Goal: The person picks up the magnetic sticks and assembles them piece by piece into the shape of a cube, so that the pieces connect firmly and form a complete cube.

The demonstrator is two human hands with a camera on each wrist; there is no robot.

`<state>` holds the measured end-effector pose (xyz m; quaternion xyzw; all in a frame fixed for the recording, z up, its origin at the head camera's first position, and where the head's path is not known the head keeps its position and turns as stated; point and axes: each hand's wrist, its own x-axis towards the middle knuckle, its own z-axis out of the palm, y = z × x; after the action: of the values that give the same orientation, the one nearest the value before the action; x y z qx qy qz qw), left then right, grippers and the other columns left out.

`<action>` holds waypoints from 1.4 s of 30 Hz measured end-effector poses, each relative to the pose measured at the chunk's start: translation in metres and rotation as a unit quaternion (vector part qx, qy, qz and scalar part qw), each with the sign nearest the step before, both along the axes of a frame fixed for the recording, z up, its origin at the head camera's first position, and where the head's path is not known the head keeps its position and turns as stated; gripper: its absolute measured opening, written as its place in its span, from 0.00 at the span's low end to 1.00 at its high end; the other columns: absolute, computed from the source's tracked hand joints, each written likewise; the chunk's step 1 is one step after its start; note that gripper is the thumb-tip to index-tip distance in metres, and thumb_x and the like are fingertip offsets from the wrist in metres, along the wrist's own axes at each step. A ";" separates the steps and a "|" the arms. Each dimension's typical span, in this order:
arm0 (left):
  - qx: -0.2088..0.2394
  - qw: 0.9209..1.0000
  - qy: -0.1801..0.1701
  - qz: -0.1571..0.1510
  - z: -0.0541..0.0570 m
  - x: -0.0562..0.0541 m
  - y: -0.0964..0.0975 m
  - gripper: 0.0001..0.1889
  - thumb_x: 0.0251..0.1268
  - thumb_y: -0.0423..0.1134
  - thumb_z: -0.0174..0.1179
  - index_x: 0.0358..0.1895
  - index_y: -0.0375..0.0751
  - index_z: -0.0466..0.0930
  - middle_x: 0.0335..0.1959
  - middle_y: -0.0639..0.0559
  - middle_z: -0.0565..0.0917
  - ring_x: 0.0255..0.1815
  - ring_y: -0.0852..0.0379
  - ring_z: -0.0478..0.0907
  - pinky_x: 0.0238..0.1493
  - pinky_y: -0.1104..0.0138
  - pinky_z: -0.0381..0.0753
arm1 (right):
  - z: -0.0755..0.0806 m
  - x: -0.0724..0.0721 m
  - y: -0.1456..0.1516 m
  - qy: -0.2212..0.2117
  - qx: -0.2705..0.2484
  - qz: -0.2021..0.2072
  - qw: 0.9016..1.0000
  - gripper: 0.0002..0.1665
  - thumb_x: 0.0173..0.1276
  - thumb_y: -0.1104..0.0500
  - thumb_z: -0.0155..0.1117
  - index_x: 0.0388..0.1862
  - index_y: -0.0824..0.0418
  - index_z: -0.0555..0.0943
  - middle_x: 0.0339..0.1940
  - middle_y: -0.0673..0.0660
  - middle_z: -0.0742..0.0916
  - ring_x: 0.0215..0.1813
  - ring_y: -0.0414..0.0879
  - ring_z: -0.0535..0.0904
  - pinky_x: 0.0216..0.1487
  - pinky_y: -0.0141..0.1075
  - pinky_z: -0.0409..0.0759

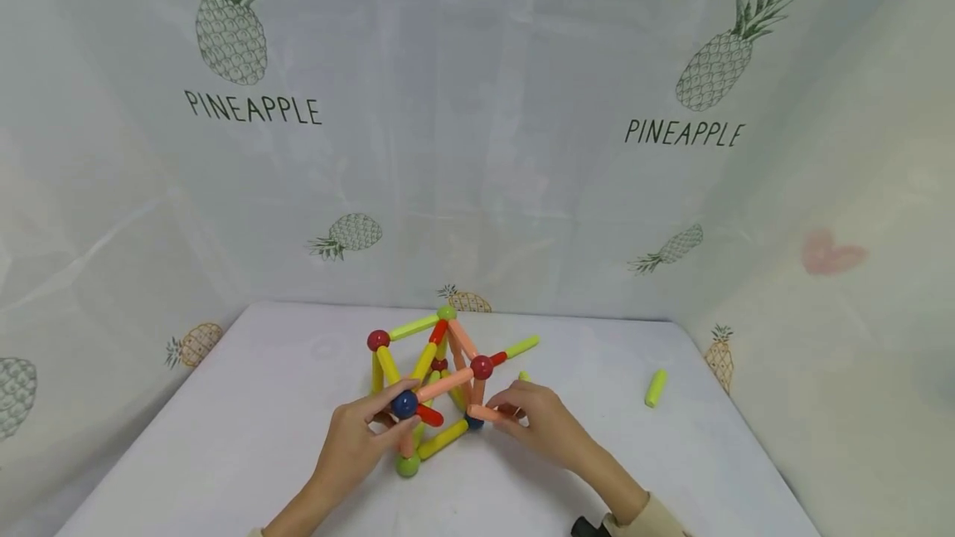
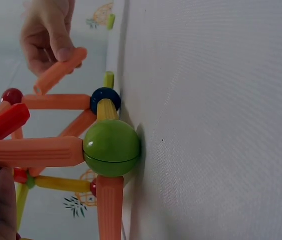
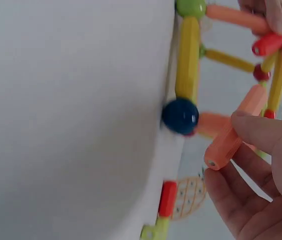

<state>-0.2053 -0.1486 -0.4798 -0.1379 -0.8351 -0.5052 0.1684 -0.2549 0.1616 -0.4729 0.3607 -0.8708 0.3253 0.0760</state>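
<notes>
A cube-like frame of coloured magnetic sticks and balls stands on the table. At its near upper corner my left hand (image 1: 356, 442) holds the dark blue ball (image 1: 405, 404), thumb and fingers on either side. A short red stick (image 3: 268, 45) juts from that ball. Below it, an orange stick runs down to a green ball (image 2: 112, 148) on the table. My right hand (image 1: 543, 423) pinches a loose orange stick (image 3: 235, 127) between thumb and fingers. This stick is beside the frame, near the lower blue ball (image 3: 180, 116) and below a red ball (image 1: 482, 367).
Behind the frame to the right lies a red stick (image 3: 167, 199) in line with a light green stick (image 1: 522, 345). A separate light green stick (image 1: 656, 388) is near the table's right edge. A pineapple-print cloth (image 1: 477, 147) hangs behind the white table (image 1: 298, 371).
</notes>
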 end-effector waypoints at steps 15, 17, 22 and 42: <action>0.005 1.000 0.021 -0.007 -0.003 -0.001 0.000 0.29 0.57 0.35 0.81 0.62 0.62 0.88 0.41 0.65 0.90 0.31 0.64 0.83 0.34 0.69 0.85 | -0.012 0.007 -0.037 0.011 -0.037 0.026 0.999 0.14 0.66 0.65 0.79 0.50 0.54 0.90 0.39 0.43 0.88 0.41 0.33 0.83 0.42 0.30 0.87; 0.004 1.000 0.025 -0.008 -0.003 -0.001 0.000 0.29 0.57 0.35 0.81 0.62 0.62 0.88 0.42 0.65 0.90 0.31 0.64 0.83 0.34 0.69 0.86 | -0.012 0.008 -0.038 0.001 -0.037 0.022 0.999 0.14 0.67 0.65 0.79 0.50 0.54 0.90 0.40 0.43 0.89 0.41 0.33 0.82 0.43 0.30 0.87; 0.000 1.000 0.027 -0.008 -0.003 0.000 0.001 0.28 0.57 0.36 0.81 0.62 0.58 0.88 0.42 0.66 0.90 0.31 0.64 0.83 0.35 0.70 0.85 | -0.012 0.009 -0.041 -0.014 -0.034 0.017 0.999 0.14 0.66 0.65 0.79 0.50 0.55 0.90 0.41 0.44 0.88 0.42 0.33 0.82 0.45 0.28 0.86; -0.006 1.000 0.010 0.001 -0.002 0.000 0.000 0.27 0.59 0.40 0.80 0.62 0.63 0.87 0.41 0.69 0.89 0.30 0.64 0.81 0.33 0.70 0.83 | -0.008 0.006 -0.012 -0.091 -0.075 0.035 0.992 0.12 0.71 0.66 0.74 0.47 0.56 0.81 0.40 0.47 0.91 0.43 0.38 0.89 0.45 0.34 0.89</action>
<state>-0.2057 -0.1487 -0.4814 -0.1432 -0.8364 -0.4989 0.1763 -0.2490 0.1500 -0.4807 0.3530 -0.8343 0.4234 0.0117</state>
